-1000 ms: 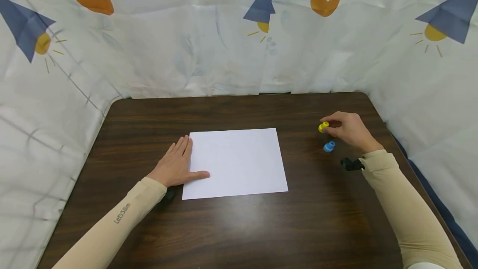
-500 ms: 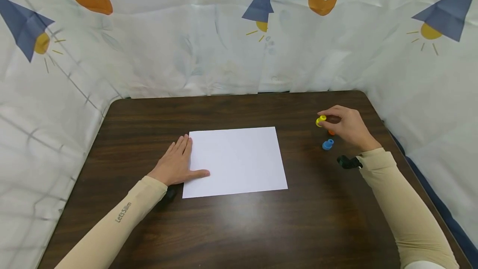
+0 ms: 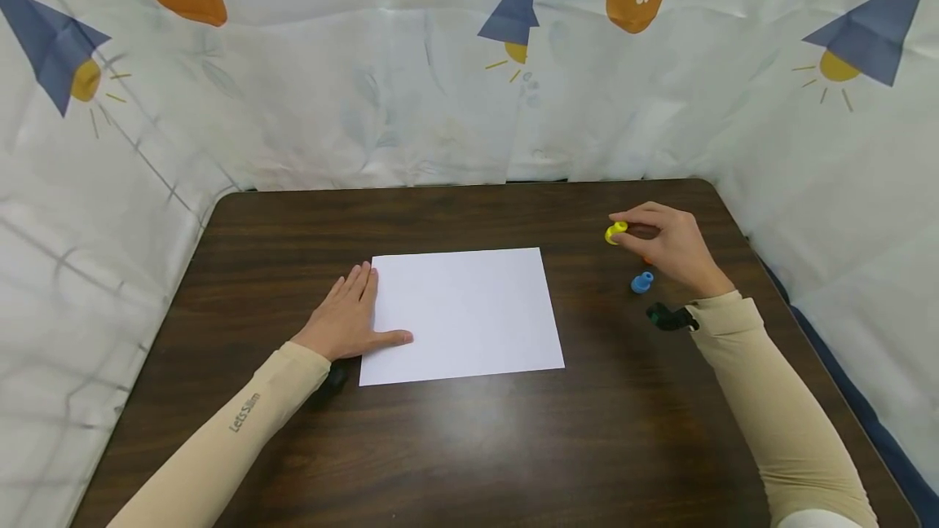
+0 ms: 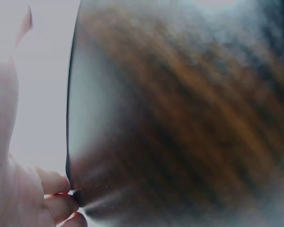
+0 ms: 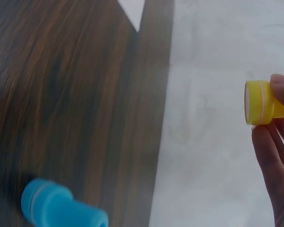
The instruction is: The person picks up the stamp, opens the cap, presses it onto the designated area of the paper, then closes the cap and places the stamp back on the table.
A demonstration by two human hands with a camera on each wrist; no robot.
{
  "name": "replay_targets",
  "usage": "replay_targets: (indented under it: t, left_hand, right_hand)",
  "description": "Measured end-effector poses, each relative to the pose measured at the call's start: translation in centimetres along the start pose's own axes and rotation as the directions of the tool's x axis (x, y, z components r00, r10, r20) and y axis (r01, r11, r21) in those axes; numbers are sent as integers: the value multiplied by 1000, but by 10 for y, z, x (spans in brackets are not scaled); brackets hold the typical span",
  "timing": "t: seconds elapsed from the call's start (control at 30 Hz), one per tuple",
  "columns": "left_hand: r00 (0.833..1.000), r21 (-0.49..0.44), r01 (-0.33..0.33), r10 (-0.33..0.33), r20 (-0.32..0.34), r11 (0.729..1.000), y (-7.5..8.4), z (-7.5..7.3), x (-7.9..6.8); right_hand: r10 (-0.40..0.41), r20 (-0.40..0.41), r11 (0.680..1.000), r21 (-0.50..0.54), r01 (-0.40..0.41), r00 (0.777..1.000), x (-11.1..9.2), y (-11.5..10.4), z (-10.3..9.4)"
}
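Observation:
My left hand (image 3: 345, 320) lies flat on the left side of a white sheet of paper (image 3: 469, 312), fingers straight along its edge and thumb stretched over it. At the right, my right hand (image 3: 671, 247) pinches a small yellow stamp (image 3: 616, 232) between thumb and fingers. In the right wrist view, the yellow stamp (image 5: 256, 102) shows a wide round head with a pale flat face turned left and a narrower handle between the fingers. A blue stamp (image 3: 641, 282) of like shape rests on the table below that hand. An orange piece (image 3: 646, 260) is mostly hidden behind the hand.
The dark wood-grain table (image 3: 469, 455) carries the paper in its middle. White printed cloth (image 3: 440, 104) hangs behind and at both sides. A black wrist camera (image 3: 671, 317) sticks out from the right sleeve.
My right hand has moved left and a little toward the back with the yellow stamp. The left hand has stayed flat at the paper; the blue stamp has not moved on the table.

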State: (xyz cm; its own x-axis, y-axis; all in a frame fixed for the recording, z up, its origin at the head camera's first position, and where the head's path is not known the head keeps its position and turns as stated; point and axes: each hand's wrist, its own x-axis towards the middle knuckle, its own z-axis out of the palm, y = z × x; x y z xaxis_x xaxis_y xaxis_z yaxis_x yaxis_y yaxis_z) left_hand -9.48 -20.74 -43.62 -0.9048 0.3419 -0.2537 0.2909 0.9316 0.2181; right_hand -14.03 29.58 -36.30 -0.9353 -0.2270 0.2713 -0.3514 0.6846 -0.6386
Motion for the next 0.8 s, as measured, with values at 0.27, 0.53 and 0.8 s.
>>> replay_targets:
  t: [0.27,0.53,0.8]
  left_hand:
    - [1000,-6,2,-2,2,1000,0,-1,0]
    - [1000,-8,1,-1,5,1000,0,-1,-1]
    - [1000,-8,4,-4,6,1000,-1,-1,-1]
  right_hand:
    - [-94,-52,993,62,98,994,2,-12,9]
    - [-85,-84,984,146,97,993,7,-25,20]
    - [-37,-130,968,240,68,991,11,-42,33]
